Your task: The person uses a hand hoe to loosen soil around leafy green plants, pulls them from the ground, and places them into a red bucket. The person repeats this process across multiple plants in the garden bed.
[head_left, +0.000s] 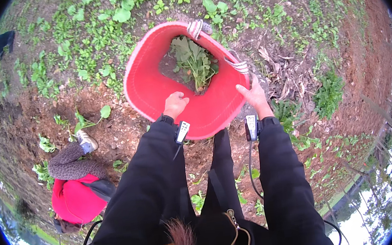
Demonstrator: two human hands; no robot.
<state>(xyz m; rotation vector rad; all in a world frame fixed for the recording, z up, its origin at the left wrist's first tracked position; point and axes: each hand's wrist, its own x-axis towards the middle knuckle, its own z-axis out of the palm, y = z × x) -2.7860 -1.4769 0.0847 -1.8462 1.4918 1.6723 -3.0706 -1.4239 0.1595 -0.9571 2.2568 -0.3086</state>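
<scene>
Black sleeves (pixel 284 170) end at wrist straps (pixel 268 121) bearing pale, cabled devices (pixel 252 127).

The near wall of the red bag (pixel 205 116) hides the wearer's feet and the lower ends of the dark trousers (pixel 219 168). Inside it, leaves (pixel 192 58) cover part of the bottom, their stems too tangled to count. The left hand (pixel 175 105) curls its fingertips out of sight; whether they pinch anything is unclear. Some fingers of the right hand (pixel 255 96) are hidden at the rim. A co-worker's hands are hidden by the red jacket (pixel 76 202). The round edge cuts off a dark object (pixel 0 45) at upper left, its kind unclear.
</scene>
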